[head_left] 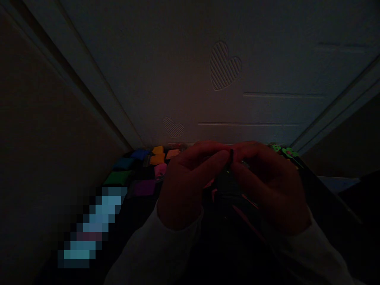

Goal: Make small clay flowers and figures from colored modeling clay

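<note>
Over the middle of the dark work surface, my left hand point(190, 182) and my right hand point(270, 182) meet at the fingertips. Both are closed in a pinch around a small dark piece point(231, 155), whose kind the dim light hides. Beneath them, partly covered by my fingers, lie small pink pieces point(214, 194). A thin pink stick-like tool point(247, 221) rests below my right hand.
Soft coloured packets stand at the left, among them green point(119, 177), purple point(144, 187) and orange point(157, 159) ones. A bright pixelated strip point(96, 221) is at the lower left. Green flower shapes point(290, 152) lie at the back right, before a white panel with hearts point(267, 71).
</note>
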`<state>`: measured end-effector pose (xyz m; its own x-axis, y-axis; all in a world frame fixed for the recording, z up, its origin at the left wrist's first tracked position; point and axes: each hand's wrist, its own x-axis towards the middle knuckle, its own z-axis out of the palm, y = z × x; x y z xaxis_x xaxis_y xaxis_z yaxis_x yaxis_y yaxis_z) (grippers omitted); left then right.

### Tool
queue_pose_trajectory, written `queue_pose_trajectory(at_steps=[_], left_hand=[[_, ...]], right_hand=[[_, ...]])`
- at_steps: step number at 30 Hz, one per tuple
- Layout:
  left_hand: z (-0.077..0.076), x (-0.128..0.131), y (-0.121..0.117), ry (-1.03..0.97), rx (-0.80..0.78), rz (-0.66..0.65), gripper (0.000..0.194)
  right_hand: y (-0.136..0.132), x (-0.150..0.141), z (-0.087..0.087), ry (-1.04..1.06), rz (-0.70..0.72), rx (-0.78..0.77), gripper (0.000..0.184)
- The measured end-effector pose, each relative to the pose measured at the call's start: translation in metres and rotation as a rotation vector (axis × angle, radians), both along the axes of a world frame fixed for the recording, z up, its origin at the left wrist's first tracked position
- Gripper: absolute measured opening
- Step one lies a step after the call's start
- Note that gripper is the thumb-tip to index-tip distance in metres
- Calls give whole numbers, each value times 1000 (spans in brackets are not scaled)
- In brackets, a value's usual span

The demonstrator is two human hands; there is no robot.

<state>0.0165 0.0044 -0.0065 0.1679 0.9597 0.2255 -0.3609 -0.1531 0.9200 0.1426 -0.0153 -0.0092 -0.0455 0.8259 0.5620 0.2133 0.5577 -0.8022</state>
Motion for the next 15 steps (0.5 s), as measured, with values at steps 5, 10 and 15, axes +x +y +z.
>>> queue_pose_trajectory(at_steps=[5, 10, 15], left_hand=[[0, -3, -1, 113, 52, 74, 6], [-1, -4, -1, 139, 76, 59, 5], [0, -4, -1, 138, 111, 33, 6]], right_hand=[[1, 1, 0, -22, 36, -32, 8], [1, 3, 0, -26, 56, -60, 7], [1, 4, 0, -37, 53, -41, 8]])
